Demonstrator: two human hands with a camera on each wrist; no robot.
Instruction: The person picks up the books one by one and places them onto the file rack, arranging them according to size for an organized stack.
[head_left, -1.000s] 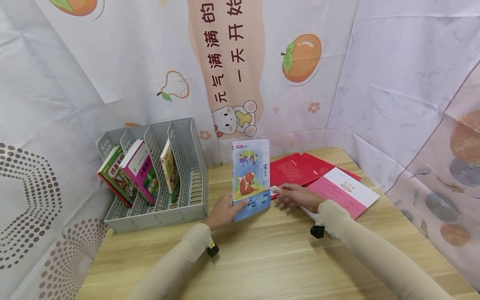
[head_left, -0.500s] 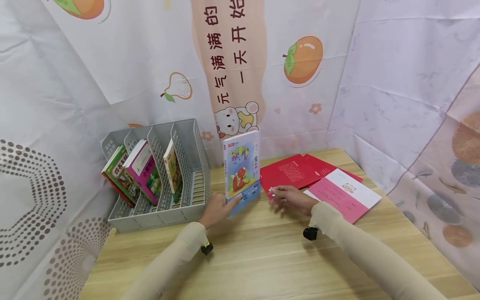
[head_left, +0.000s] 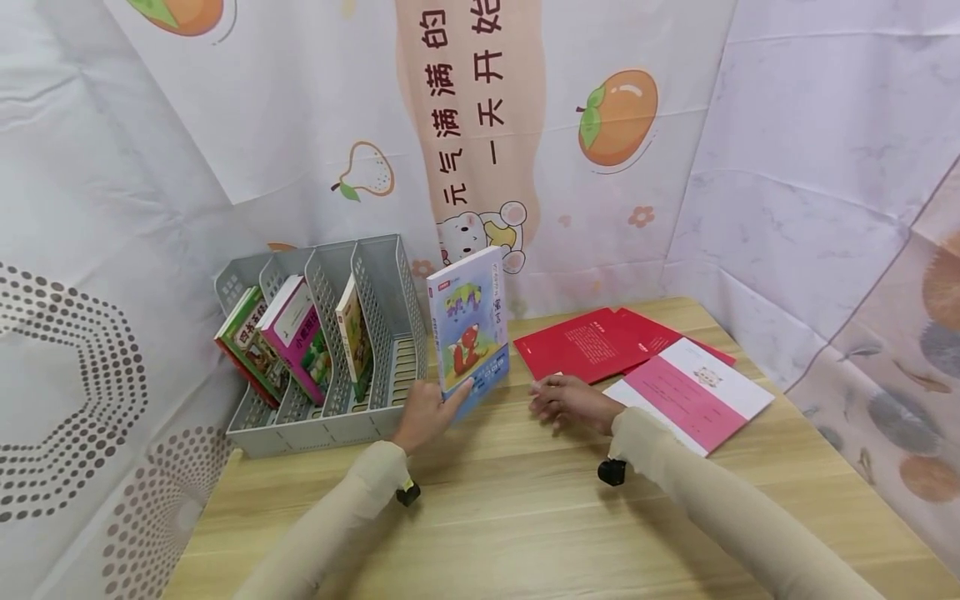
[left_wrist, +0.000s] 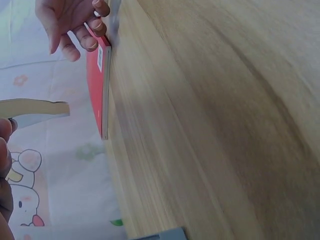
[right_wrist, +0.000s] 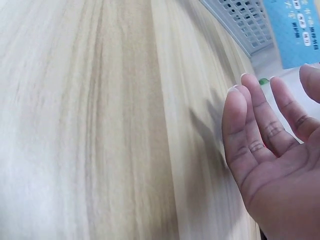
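My left hand (head_left: 427,414) grips a blue picture book (head_left: 468,321) by its lower edge, thumb across the front cover. A red fox is drawn on that cover, and the book stands upright, just right of the grey file rack (head_left: 322,429). In the left wrist view the book's bottom edge (left_wrist: 35,107) shows at the left, clear of the wood. My right hand (head_left: 573,402) hovers over the table with relaxed fingers and nothing in them, in front of a red book (head_left: 570,342). Seen from the right wrist, its palm (right_wrist: 285,195) faces up and sideways.
Several books stand in the rack: a green one (head_left: 255,342), a purple one (head_left: 300,337) and a yellowish one (head_left: 354,333); its rightmost slot (head_left: 401,367) holds none. A pink-and-white book (head_left: 693,392) and a second red book (head_left: 648,333) lie at the right, by the hanging cloth.
My left hand has carried the blue book leftward and up, toward the rack, turning it slightly. The right hand has come away from the book and stays over the table.
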